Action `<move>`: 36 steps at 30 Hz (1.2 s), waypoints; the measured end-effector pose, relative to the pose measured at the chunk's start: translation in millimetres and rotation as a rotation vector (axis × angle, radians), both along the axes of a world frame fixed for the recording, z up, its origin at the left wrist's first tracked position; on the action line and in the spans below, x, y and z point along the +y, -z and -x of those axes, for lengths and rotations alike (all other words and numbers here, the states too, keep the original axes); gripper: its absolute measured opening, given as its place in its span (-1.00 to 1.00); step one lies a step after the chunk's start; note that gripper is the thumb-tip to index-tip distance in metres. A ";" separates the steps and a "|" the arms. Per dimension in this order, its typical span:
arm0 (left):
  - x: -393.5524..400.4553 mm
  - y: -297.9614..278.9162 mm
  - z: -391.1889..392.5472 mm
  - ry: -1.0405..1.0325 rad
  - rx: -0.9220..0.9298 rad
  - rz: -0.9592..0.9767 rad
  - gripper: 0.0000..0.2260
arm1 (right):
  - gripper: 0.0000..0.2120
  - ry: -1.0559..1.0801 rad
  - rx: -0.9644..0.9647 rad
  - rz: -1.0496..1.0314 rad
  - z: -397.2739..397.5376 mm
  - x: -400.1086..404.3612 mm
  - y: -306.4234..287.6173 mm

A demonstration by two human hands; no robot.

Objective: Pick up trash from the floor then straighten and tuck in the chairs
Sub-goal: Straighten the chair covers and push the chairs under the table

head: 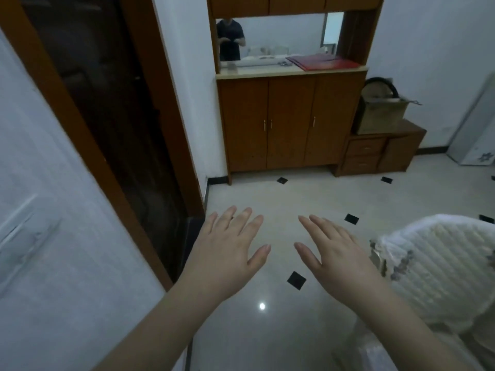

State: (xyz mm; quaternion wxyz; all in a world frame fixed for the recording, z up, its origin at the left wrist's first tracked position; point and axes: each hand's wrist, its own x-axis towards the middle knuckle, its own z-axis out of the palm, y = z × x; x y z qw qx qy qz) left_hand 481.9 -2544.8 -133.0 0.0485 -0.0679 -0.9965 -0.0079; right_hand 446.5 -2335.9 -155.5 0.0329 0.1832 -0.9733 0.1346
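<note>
My left hand [227,253] and my right hand [337,258] are stretched out side by side, palms down, over the pale tiled floor [267,330]. The fingers of both are straight and spread, and neither holds anything. At the right edge stands a chair back under a white quilted cover [442,269], just right of my right wrist and partly cut off by the frame. I see no trash on the floor from here.
A brown wooden cabinet [289,121] with a mirror above stands against the far wall; a person shows in the mirror. Right of it is a low drawer unit [375,153] with a cardboard box [383,113]. A dark doorway [107,103] opens at the left.
</note>
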 end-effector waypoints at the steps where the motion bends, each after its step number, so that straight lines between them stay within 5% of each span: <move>1: -2.4 -0.9 13.8 -0.004 0.002 -0.002 -0.45 | -0.42 -0.005 0.008 -0.002 16.7 -1.9 -1.3; 22: -85.9 7.0 325.3 0.073 0.077 -0.086 -0.39 | -0.32 0.210 0.101 -0.048 294.1 -85.3 -3.9; 36: 57.8 36.6 511.2 0.343 0.004 -0.096 -0.53 | -0.43 0.518 0.144 -0.102 414.1 30.3 30.9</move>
